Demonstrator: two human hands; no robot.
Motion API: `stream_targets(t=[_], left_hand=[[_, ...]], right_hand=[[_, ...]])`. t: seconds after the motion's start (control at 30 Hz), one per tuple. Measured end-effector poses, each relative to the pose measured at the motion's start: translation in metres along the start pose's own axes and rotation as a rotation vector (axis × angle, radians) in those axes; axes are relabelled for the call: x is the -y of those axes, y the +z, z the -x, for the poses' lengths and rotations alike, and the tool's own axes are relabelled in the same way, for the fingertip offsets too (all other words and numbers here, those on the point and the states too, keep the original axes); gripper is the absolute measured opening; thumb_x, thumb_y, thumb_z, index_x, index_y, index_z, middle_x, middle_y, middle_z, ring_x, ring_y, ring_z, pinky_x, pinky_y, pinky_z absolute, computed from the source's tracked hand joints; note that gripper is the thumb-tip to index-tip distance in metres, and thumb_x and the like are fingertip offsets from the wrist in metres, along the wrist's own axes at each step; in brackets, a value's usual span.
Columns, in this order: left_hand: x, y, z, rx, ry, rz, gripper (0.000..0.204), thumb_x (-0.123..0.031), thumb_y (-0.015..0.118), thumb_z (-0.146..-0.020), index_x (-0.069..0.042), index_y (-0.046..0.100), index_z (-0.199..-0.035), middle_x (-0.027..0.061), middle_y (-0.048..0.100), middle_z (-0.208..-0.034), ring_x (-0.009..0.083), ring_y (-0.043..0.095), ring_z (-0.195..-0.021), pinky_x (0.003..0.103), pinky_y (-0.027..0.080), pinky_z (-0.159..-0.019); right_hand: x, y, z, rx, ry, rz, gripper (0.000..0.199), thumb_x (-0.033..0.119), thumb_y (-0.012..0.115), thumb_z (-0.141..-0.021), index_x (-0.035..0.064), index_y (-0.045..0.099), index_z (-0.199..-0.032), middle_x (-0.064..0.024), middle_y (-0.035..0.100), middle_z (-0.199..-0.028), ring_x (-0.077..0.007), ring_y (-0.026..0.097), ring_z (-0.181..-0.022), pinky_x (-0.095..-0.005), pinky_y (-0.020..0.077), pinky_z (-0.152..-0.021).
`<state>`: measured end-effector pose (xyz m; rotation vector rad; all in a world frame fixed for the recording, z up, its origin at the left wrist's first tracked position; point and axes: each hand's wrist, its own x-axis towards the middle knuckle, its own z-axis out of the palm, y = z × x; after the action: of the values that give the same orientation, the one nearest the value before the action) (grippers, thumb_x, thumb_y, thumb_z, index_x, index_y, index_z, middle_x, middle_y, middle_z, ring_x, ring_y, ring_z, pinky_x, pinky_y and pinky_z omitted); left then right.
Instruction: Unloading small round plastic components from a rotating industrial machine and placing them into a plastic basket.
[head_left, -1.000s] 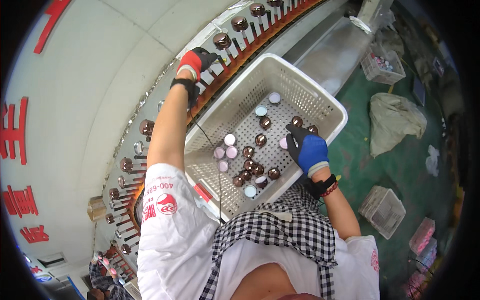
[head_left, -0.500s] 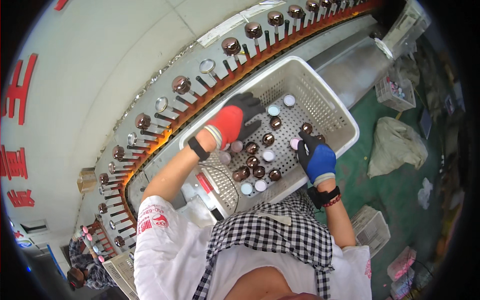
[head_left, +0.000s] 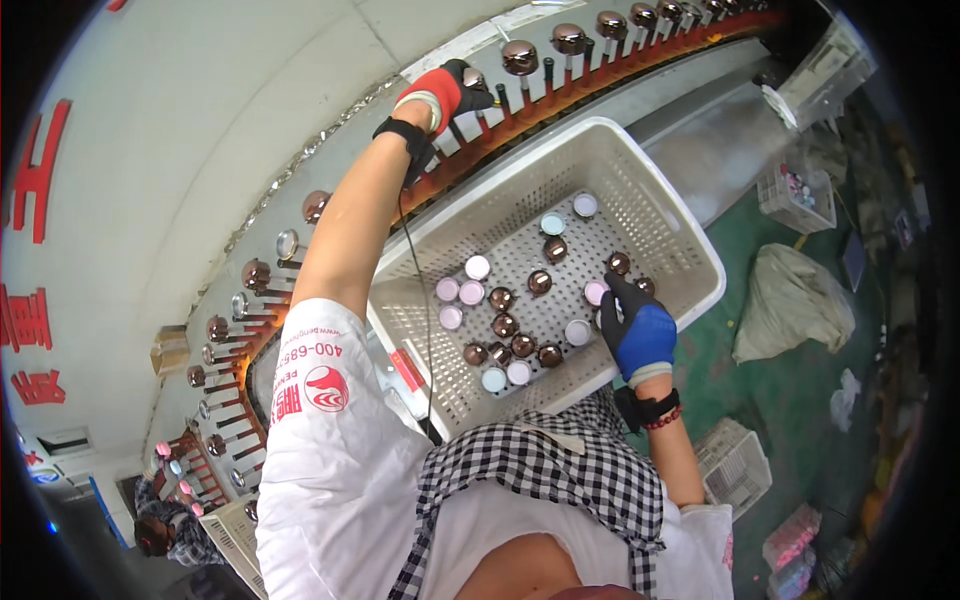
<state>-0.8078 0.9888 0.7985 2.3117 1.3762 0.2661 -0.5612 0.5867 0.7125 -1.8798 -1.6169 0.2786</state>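
My left hand (head_left: 446, 97), in a red glove with dark fingers, reaches beyond the far side of the crate to the row of pegs. Its fingers are closed around a shiny domed cap (head_left: 474, 79) there. My right hand (head_left: 640, 328), in a blue glove with dark fingers, is inside the crate's right part. Its fingers are apart beside a pink-faced round cap (head_left: 595, 292); whether they touch it I cannot tell. Several glossy brown domed caps (head_left: 540, 281) and pale-faced ones (head_left: 477, 267) lie on the floor of the grey perforated crate (head_left: 650, 175).
A curved conveyor line of red-based pegs (head_left: 548, 80) carries brown caps along the far side. A thin dark cable (head_left: 412, 250) hangs across the crate's left part. On the green floor at right are a cloth sack (head_left: 795, 300) and a smaller basket (head_left: 735, 460). Another person (head_left: 170, 525) is at far left.
My left hand has left the crate and moved up and away to the pegs, closing on a domed cap. One pale-faced cap in the crate has shifted right. My right hand has barely moved.
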Motion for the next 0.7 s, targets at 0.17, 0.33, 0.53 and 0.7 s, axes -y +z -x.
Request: stream_targets(t=[0.17,0.33,0.53,0.7], left_hand=[[-0.047,0.012,0.078,-0.203,0.245,-0.349,0.039,-0.02,0.082,-0.082,-0.008,0.071,-0.117,0.0222,0.078,-0.102,0.044,0.073,-0.098,0.049,0.058,-0.086],[-0.083,0.044,0.161,-0.334,0.326,0.012,0.065,-0.018,0.087,-0.079,-0.004,0.064,-0.138,0.0202,0.071,-0.131,0.0419,0.07,-0.113,0.047,0.059,-0.097],[-0.071,0.052,0.243,-0.421,-0.037,0.647,0.073,-0.028,0.093,-0.083,-0.001,0.059,-0.142,0.0089,0.071,-0.122,0.0152,0.068,-0.108,0.033,0.058,-0.096],[-0.038,0.034,0.328,-0.707,-0.105,0.506,0.078,-0.026,0.093,-0.081,-0.001,0.058,-0.146,0.0114,0.075,-0.114,0.0168,0.073,-0.099,0.037,0.062,-0.09]], right_hand=[[-0.002,-0.002,0.007,0.023,0.017,0.023,0.027,0.024,0.068,-0.1,0.0107,0.078,-0.121,-0.0162,0.079,-0.104,-0.0357,0.076,-0.088,-0.0451,0.0598,-0.081],[-0.004,-0.003,0.006,0.083,0.041,0.052,0.029,0.026,0.067,-0.1,0.0112,0.078,-0.122,-0.017,0.079,-0.106,-0.0367,0.076,-0.091,-0.0461,0.0599,-0.084],[-0.014,0.011,0.002,0.068,0.073,-0.029,0.031,0.028,0.065,-0.102,0.0085,0.079,-0.121,-0.0181,0.079,-0.112,-0.0373,0.077,-0.099,-0.0447,0.06,-0.088],[-0.01,0.021,-0.003,0.243,0.003,-0.123,0.035,0.027,0.062,-0.107,0.0024,0.076,-0.128,-0.0214,0.078,-0.12,-0.0368,0.077,-0.107,-0.0438,0.0588,-0.095]])
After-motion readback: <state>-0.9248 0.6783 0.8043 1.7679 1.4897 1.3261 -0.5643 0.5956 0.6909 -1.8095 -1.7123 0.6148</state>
